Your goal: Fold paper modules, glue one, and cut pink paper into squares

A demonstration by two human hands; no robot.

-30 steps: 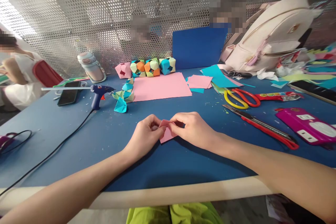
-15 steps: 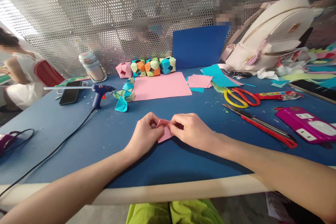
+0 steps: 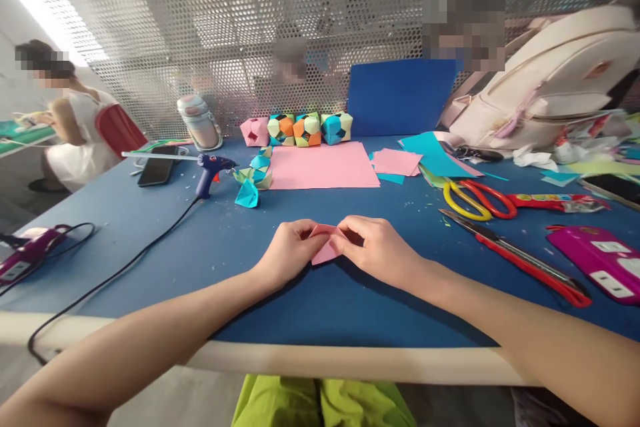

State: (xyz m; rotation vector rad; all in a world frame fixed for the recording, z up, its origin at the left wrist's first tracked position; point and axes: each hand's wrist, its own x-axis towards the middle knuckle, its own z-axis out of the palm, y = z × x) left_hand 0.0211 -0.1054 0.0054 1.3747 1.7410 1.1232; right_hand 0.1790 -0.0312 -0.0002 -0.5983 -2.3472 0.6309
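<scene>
A small folded piece of pink paper (image 3: 325,253) is pinched between my two hands, just above the blue table. My left hand (image 3: 290,250) grips its left side, thumb on top and fingers curled behind. On the other side my right hand (image 3: 373,243) holds the upper right edge between thumb and forefinger. Parts of the paper are hidden by the fingers. Beyond the hands lies a large pink sheet (image 3: 325,167). Folded blue and green paper pieces (image 3: 247,193) sit at its left end, and several paper balls (image 3: 283,130) stand in a row behind it.
A glue gun (image 3: 210,173) with a trailing cord stands at left near a phone (image 3: 157,170) and a bottle (image 3: 200,123). At right lie scissors (image 3: 467,200), a utility knife (image 3: 520,257), a purple power strip (image 3: 597,257) and a backpack (image 3: 550,93). A person (image 3: 75,113) sits at far left.
The view has shifted so that most things appear farther right. My hands stay on the pink paper, and the left thumb has moved closer to the right one along its top edge.
</scene>
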